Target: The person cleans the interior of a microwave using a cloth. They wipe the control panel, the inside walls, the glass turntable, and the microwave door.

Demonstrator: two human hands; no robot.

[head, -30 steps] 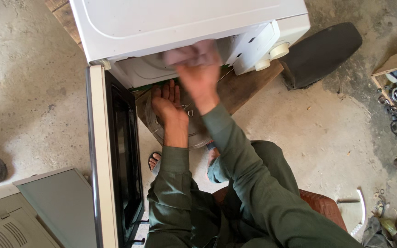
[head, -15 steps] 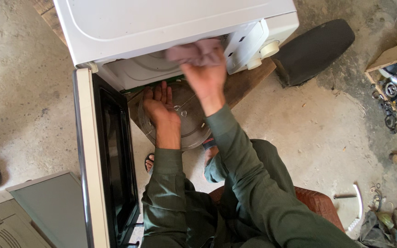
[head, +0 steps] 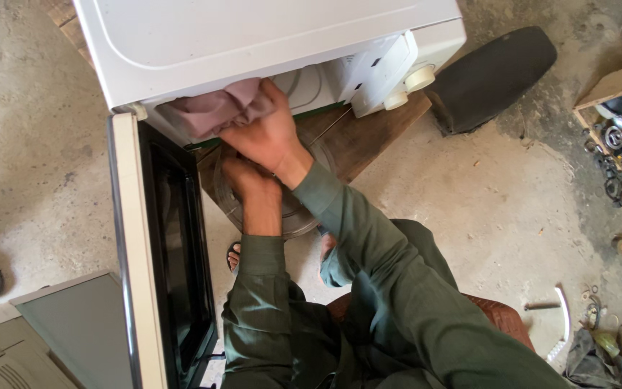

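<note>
The right hand point(head: 268, 137) has its fingers bunched around a soft pinkish cloth point(head: 214, 108), pressed into the front left of the open white microwave point(head: 253, 36); limp and light, the cloth likely handles best gathered in the palm. The left hand point(head: 242, 173) rests under the right on the round glass plate point(head: 289, 209), smooth, stiff and breakable, at the wooden table's point(head: 354, 140) front edge; its fingers are hidden. No labels are legible; two pale round knobs point(head: 408, 86) sit at the microwave's right front.
</note>
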